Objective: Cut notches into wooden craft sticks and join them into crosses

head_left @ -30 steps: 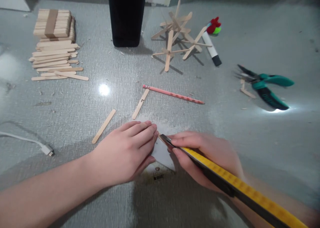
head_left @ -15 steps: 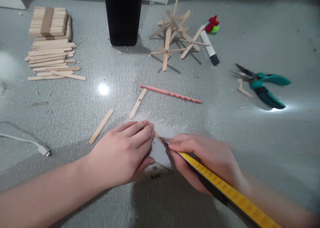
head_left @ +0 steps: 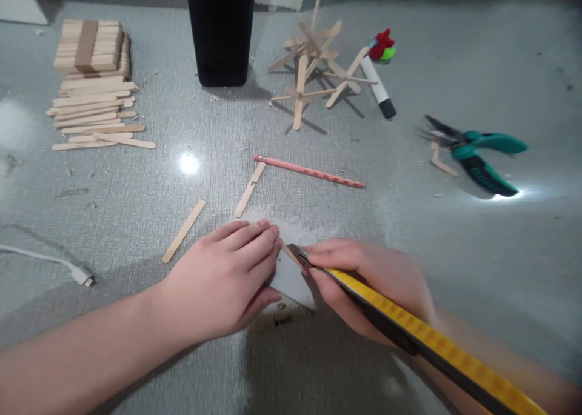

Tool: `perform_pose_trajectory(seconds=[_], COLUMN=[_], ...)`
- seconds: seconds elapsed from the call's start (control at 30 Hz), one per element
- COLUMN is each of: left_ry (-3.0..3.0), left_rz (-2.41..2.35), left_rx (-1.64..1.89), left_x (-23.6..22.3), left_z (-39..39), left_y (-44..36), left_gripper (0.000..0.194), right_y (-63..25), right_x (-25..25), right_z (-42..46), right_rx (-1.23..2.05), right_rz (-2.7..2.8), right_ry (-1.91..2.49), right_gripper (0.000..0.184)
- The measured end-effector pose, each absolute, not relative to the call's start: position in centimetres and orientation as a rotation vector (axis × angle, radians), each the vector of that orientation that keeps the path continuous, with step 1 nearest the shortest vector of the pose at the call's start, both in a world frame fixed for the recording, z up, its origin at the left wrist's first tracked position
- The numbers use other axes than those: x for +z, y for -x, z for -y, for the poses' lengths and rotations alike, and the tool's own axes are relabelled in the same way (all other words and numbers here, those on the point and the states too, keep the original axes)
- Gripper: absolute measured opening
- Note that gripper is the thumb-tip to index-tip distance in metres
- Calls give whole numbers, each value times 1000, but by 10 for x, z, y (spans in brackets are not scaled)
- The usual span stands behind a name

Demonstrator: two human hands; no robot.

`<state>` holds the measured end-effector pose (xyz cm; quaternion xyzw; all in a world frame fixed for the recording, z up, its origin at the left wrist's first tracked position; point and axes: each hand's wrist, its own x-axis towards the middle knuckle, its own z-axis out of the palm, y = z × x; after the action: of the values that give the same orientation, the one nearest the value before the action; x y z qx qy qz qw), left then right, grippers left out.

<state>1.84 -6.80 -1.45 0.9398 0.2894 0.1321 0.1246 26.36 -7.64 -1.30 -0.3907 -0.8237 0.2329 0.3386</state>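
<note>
My left hand (head_left: 231, 272) presses down with its fingers together on a wooden craft stick (head_left: 290, 249), most of which is hidden under it. Beneath the stick lies a white sheet or block (head_left: 293, 285) dusted with pale shavings. A yellow and black utility knife (head_left: 400, 318) is gripped in my right hand (head_left: 368, 275), its blade resting on the stick just right of my left fingertips. Beyond my hands are a notched craft stick (head_left: 250, 191) and a pink pencil (head_left: 313, 173). A plain craft stick (head_left: 184, 231) lies left of my left hand.
Bundled craft sticks (head_left: 88, 45) and loose sticks (head_left: 93, 109) lie at the upper left. A dark upright object (head_left: 221, 33) stands at the back, near assembled sticks (head_left: 309, 57) and a white marker (head_left: 378, 85). Green-handled pliers (head_left: 482, 154) lie right, a white cable (head_left: 50, 257) left.
The knife and my right hand have shifted slightly, the blade moving a little up and left along the stick. My left hand stays in place; the view has moved slightly.
</note>
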Motion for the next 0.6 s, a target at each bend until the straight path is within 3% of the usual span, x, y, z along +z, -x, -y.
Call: perform_pose_trajectory(seconds=[0.6], left_ry=[-2749], left_rz=[-838], left_rx=[392], left_x=[-15], left_z=[67], left_y=[-19], left_gripper=[48], right_y=[-265], right_x=[-13], right_z=[73], right_rx=[615], right_rz=[2175], right_ry=[1012], right_gripper=[22])
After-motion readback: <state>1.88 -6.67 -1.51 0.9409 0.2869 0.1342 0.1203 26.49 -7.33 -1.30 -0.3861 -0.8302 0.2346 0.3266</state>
